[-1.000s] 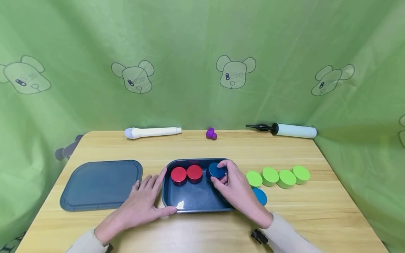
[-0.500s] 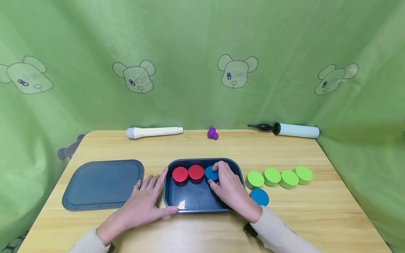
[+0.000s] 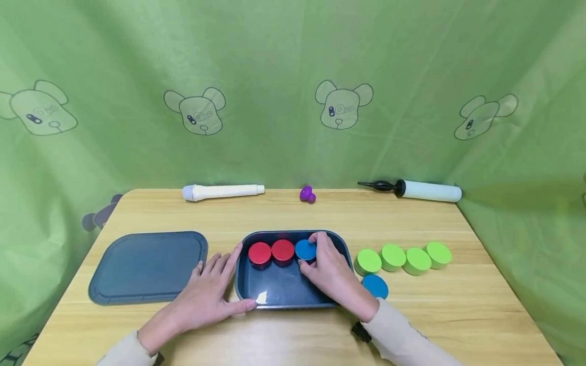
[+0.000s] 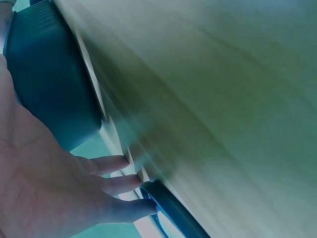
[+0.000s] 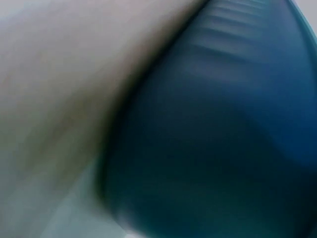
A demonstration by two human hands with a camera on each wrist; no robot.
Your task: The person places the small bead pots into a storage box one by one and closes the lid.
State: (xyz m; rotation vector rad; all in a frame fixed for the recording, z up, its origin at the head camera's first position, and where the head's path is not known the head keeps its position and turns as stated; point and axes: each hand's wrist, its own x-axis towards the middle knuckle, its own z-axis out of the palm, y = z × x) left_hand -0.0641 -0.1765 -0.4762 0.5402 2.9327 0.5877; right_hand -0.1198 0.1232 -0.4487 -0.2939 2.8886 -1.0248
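My right hand [image 3: 331, 269] pinches a blue round disc-shaped block [image 3: 304, 249] between thumb and fingers, inside the dark tray [image 3: 293, 306]. To the left of that block, two red round blocks [image 3: 271, 251] stand side by side along the tray's back wall. My left hand [image 3: 208, 292] is spread with straight fingers at the tray's left end, thumb at the front corner and index finger at the back corner. In the left wrist view, the left hand [image 4: 54, 178] lies along the tray's outer wall [image 4: 54, 74]. The right wrist view is blurred and filled mostly by the tray's side [image 5: 213, 139].
A dark flat lid [image 3: 148, 267] lies at left. Several green round blocks [image 3: 392, 257] and another blue one [image 3: 375, 286] sit right of the tray. Along the back edge are a white toy microphone [image 3: 224, 191], a small purple object [image 3: 308, 194] and a hand pump [image 3: 430, 191].
My right hand has moved slightly left and set the blue block beside the red ones, where it still holds it. The left hand stays at the tray's end.
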